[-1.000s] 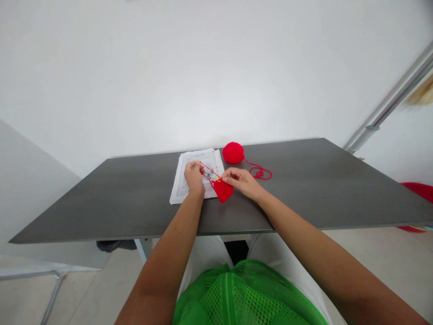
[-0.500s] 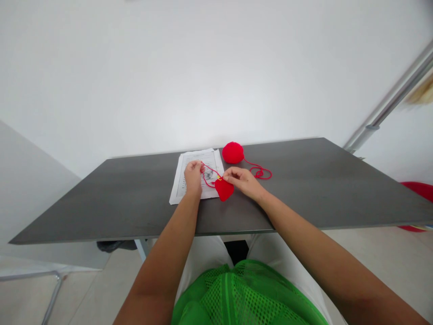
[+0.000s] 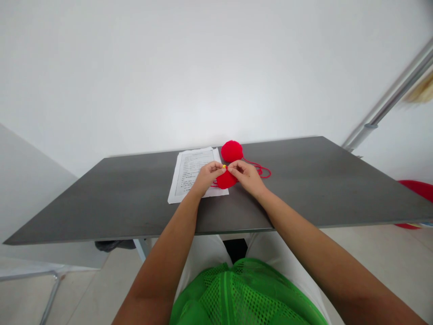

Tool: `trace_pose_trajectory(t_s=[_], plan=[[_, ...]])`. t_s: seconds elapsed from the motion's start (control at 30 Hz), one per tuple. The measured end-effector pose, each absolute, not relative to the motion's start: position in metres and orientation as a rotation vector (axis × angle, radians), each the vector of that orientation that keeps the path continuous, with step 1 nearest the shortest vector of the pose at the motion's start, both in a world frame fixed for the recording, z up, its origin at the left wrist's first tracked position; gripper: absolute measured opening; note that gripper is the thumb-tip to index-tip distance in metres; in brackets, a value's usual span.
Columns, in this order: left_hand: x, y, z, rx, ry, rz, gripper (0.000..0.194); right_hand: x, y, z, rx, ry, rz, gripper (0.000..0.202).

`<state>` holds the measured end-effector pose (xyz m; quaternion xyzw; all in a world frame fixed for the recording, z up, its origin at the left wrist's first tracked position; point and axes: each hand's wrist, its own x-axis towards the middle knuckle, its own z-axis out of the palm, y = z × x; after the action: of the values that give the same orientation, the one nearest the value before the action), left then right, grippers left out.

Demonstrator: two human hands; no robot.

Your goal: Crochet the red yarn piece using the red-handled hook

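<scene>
A small red crocheted piece (image 3: 226, 179) hangs between my two hands, above the lower right of the printed sheets. My left hand (image 3: 209, 175) pinches its upper left edge. The fingers of my right hand (image 3: 246, 174) are closed on its upper right edge. Between the fingertips, at the top of the piece, shows a tiny yellow item (image 3: 223, 166), perhaps a stitch marker; its shape is too small to make out. Just behind my hands lies a red ball of yarn (image 3: 232, 151), and its loose strand (image 3: 265, 171) curls on the table to the right.
Printed sheets of paper (image 3: 189, 171) lie on the dark grey table (image 3: 304, 185), left of the yarn. A white wall (image 3: 216, 76) rises behind the table. At the right stands a metal pole (image 3: 389, 104), with something red (image 3: 417, 192) beyond the table's edge.
My left hand has come right and down from the raised yarn strand to the crocheted piece. My hands are now close together, and the piece sits slightly higher.
</scene>
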<state>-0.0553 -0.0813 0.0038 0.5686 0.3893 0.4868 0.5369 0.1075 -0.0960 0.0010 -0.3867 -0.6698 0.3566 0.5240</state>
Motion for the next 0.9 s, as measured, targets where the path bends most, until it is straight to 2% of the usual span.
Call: trace_pose_trajectory(t_s=[0.27, 0.9], plan=[[-0.055, -0.081, 0.000, 1.246, 0.846, 1.192, 0.023, 0.107, -0.093, 0.000, -0.871, -1.399, 1.212, 0.022], [-0.059, -0.085, 0.010, 1.044, 0.750, 1.114, 0.031, 0.108, -0.097, 0.006, -0.907, -1.480, 1.207, 0.022]])
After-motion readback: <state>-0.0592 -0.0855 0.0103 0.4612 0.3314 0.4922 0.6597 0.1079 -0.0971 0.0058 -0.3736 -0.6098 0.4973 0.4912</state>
